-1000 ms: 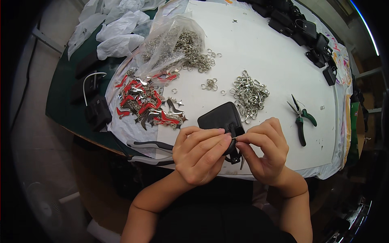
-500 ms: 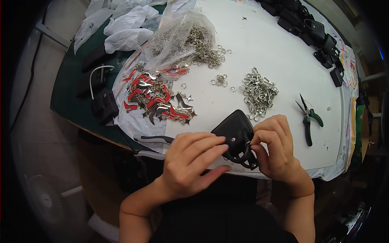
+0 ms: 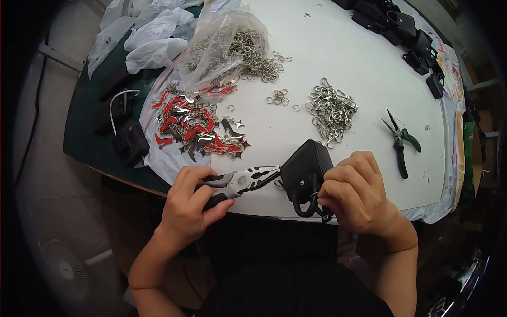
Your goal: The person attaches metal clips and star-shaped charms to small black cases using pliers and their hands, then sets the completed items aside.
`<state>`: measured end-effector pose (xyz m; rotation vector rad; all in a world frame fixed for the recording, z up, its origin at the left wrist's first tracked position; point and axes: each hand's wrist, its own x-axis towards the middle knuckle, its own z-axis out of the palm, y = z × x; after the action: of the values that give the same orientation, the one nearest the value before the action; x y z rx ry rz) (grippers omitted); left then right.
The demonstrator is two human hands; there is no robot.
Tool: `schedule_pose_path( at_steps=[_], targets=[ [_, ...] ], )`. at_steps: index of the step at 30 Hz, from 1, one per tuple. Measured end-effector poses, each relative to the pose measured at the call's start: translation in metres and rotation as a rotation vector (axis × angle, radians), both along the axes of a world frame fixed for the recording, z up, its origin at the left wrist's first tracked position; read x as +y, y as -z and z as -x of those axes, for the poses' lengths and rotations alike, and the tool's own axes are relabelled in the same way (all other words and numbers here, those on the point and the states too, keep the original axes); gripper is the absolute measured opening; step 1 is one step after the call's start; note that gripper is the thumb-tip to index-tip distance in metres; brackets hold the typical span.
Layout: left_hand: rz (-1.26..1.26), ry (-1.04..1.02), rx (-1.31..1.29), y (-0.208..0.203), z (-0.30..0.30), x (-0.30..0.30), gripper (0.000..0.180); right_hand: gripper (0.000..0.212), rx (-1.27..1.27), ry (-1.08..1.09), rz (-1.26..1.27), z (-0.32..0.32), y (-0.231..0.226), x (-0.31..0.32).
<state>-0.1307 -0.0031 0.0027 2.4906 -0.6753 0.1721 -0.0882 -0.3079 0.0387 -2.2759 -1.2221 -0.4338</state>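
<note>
My left hand (image 3: 191,199) is closed around the grey and black handles of a pair of pliers (image 3: 243,181), whose jaws point right and are slightly apart. The jaw tips come close to the left side of a small black bag (image 3: 306,168); whether they touch it I cannot tell. My right hand (image 3: 355,196) pinches at the bag's handle end, where a bit of metal, likely a ring, shows at the fingertips. The looped handle (image 3: 303,207) hangs toward me over the table's front edge. A small metal piece (image 3: 279,184) shows just below the jaws.
Red and dark shoe-shaped charms (image 3: 193,127) lie in a heap at left. Behind them is a clear plastic bag (image 3: 211,58) of metal rings. Silver clasps (image 3: 331,111) are piled beyond the black bag. Green-handled pliers (image 3: 402,145) lie at right; black bags (image 3: 388,24) line the far right.
My left hand has left the bag and taken up the pliers from the table's front edge, bringing their jaws toward the bag. My right hand still pinches the bag, which has tilted.
</note>
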Motion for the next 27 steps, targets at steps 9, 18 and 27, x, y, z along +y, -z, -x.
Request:
schedule_pose_path(
  at_steps=[9, 18, 27],
  targets=[
    [-0.093, 0.121, 0.144, -0.058, -0.017, -0.010, 0.033, 0.018, -0.008, -0.054, 0.001, 0.001, 0.002, 0.007],
    [-0.154, 0.219, 0.177, -0.072, -0.025, -0.004, 0.034, 0.014, -0.025, -0.125, 0.084, 0.002, -0.005, 0.009],
    [-0.233, 0.253, 0.234, -0.083, -0.026, -0.011, 0.034, 0.020, -0.092, -0.105, 0.120, 0.007, -0.011, 0.004]
  ],
)
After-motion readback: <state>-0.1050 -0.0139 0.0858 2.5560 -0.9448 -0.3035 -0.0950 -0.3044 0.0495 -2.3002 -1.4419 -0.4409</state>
